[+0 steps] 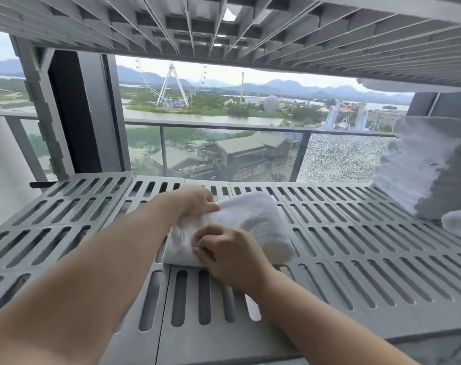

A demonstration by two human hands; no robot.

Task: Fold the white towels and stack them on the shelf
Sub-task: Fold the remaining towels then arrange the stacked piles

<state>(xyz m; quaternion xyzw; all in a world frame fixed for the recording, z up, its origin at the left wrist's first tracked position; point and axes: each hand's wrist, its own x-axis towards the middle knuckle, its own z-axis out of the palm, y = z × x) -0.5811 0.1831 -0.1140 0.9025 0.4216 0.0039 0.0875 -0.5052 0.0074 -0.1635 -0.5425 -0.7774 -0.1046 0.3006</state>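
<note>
Left hand [197, 202] and right hand [225, 250] both pinched the folded towel [253, 219] lying mid-shelf [355, 233], well apart from the stack [421, 167], where a careless release might let its folds spring open.

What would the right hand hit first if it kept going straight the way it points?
The white towel that the right hand is pinching; just past it, likely the left hand, though depth is unclear.
</note>
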